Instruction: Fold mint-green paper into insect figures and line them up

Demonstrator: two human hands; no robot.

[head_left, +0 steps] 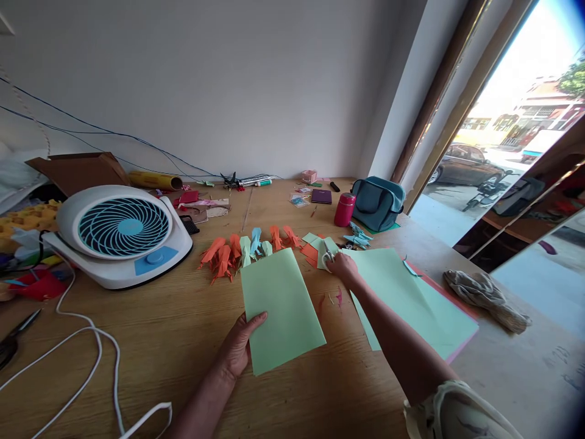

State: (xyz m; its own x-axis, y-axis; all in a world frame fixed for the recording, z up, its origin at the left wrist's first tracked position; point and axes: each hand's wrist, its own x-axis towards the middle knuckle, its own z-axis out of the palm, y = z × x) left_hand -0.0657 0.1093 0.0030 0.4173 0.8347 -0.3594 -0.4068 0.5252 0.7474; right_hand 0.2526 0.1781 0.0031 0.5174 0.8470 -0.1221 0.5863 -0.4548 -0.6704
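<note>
My left hand point(242, 341) grips a folded light green sheet of paper point(283, 311) by its left edge, thumb on top. With the arm stretched forward, my right hand point(342, 267) has its fingers closed at the white handle of a pair of scissors point(326, 255). The scissors lie over small green and orange paper pieces point(311, 253). Left of them is a row of folded paper shapes, with orange ones point(223, 261), green ones point(245, 247) and a blue one point(256, 236). Under my right forearm lie large light green sheets point(388, 280).
A white fan point(123, 231) stands on the left, its white cable point(98, 341) trailing across the wooden table. Further back are a pink bottle point(344, 210), a teal bag point(378, 204) and a purple notebook point(321, 196). A crumpled cloth point(487, 299) lies at right; black scissors point(18, 335) lie far left.
</note>
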